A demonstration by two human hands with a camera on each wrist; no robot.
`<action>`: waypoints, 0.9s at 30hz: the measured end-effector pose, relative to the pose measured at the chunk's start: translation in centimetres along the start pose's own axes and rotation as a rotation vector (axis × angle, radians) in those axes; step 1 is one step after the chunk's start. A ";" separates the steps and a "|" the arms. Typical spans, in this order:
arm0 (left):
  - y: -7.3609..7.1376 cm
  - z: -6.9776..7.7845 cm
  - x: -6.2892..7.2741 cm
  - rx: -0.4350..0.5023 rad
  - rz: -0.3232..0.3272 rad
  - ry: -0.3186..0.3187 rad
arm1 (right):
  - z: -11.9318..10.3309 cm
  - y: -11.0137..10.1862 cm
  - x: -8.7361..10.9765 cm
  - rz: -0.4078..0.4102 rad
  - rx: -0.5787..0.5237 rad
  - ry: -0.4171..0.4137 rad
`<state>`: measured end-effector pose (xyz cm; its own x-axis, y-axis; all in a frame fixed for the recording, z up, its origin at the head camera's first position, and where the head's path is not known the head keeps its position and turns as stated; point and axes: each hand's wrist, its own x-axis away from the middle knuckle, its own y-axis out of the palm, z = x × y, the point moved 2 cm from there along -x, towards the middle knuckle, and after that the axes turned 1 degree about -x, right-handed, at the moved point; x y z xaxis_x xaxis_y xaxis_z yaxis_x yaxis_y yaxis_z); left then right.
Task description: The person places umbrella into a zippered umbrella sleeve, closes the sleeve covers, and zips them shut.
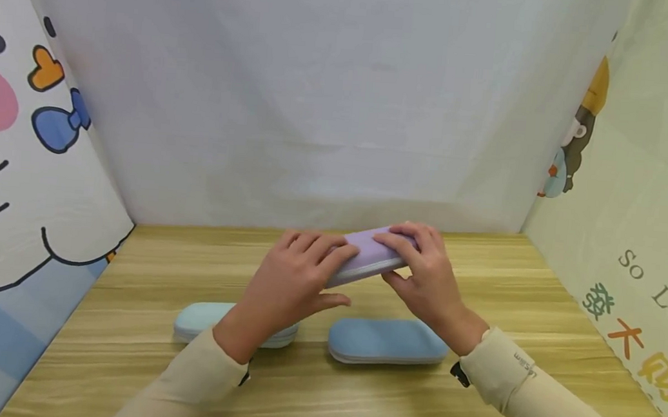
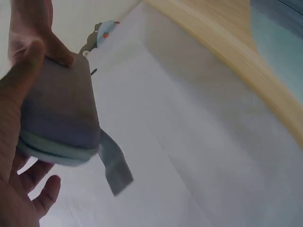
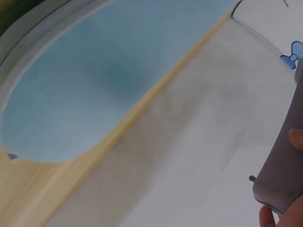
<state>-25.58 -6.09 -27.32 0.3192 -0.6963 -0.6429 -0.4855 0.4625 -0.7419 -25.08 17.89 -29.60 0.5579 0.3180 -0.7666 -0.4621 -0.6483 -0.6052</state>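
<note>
Both hands hold a purple oblong zip case (image 1: 368,248) up over the table, tilted with its right end higher. My left hand (image 1: 294,273) has its fingers over the left end, the thumb extending below the case. On the right end, my right hand (image 1: 428,273) grips it with fingers on top and thumb underneath. A grey strap (image 2: 116,163) hangs from the case in the left wrist view. Below lie a pale mint zip case (image 1: 204,319), partly hidden by the left wrist, and a blue zip case (image 1: 385,340) by the right forearm.
The wood-grain table (image 1: 327,395) ends at a plain pale curtain (image 1: 341,105) behind. Printed cloth panels flank it: a cartoon pig (image 1: 24,148) on the left, coloured lettering (image 1: 630,332) on the right.
</note>
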 end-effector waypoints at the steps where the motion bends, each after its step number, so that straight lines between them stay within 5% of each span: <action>1: 0.1 0.2 -0.2 -0.051 0.009 -0.004 | -0.3 0.0 -0.1 0.015 0.010 -0.009; 5: 0.3 0.9 -0.9 -0.170 0.040 -0.044 | -1.4 0.0 -0.7 0.087 0.023 -0.050; 11: 0.9 0.6 -1.0 -0.207 0.123 -0.083 | -2.5 -0.5 -0.9 0.165 -0.002 -0.169; 16: 1.4 -0.9 -0.1 -0.159 0.171 -0.094 | -2.8 -1.5 -1.1 0.097 -0.121 -0.207; 19: 1.6 -1.7 0.3 -0.080 0.186 -0.085 | -2.5 -2.1 -0.9 0.008 -0.309 -0.097; 25: 1.9 -2.6 1.0 0.140 0.214 -0.101 | -1.5 -2.6 -0.6 -0.168 -1.003 0.394; 27: 2.0 -2.6 1.2 0.194 0.226 -0.103 | -1.4 -2.4 -0.6 -0.217 -1.152 0.511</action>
<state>-28.32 -7.48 -29.12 0.3064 -0.5091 -0.8043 -0.3928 0.7020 -0.5940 -23.31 18.27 -27.37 0.8655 0.3570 -0.3514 0.3899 -0.9205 0.0250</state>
